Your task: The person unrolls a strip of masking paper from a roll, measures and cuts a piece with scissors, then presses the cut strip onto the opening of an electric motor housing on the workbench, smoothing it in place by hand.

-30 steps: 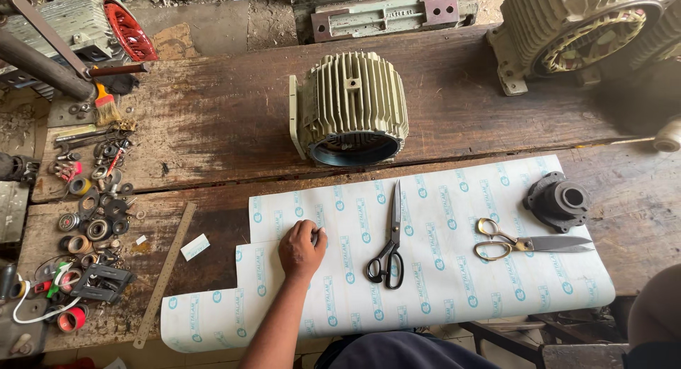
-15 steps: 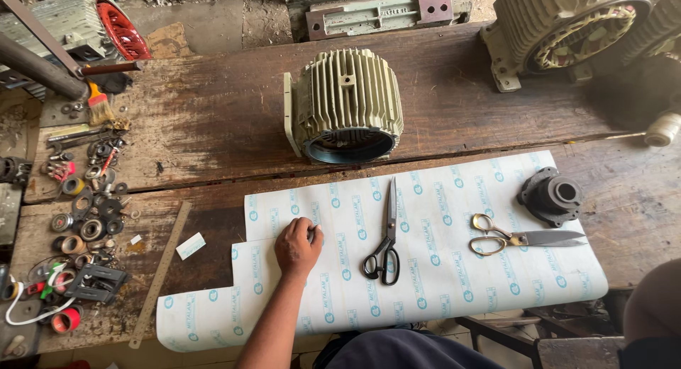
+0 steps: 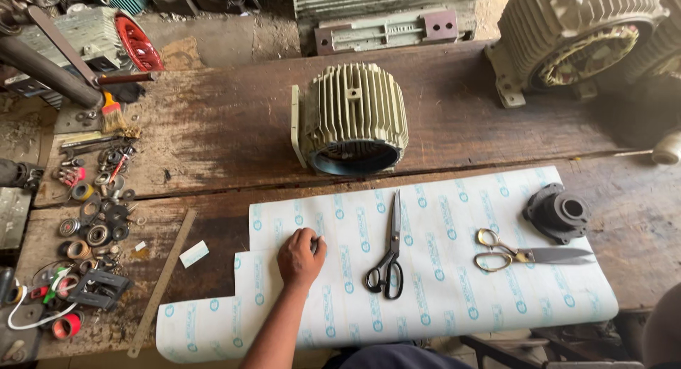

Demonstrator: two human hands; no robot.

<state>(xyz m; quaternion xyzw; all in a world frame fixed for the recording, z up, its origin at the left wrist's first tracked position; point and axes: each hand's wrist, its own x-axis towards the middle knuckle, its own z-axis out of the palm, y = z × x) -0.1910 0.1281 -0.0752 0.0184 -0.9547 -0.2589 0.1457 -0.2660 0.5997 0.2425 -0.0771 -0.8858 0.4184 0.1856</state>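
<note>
The left hand (image 3: pixel 300 254) rests with its grip curled shut, knuckles down on the white sheet (image 3: pixel 440 298) spread over the table (image 3: pixel 213 135). Black scissors (image 3: pixel 388 255) lie just to its right, gold-handled scissors (image 3: pixel 521 255) farther right. A finned motor housing (image 3: pixel 352 119) stands beyond the sheet.

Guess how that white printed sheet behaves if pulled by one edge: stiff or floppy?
Probably flexible: the white printed sheet overhangs the wooden bench edge. It may drag the black scissors, gold-handled scissors and black flange part lying on it. The left hand pressing it would likely hold that end.
</note>
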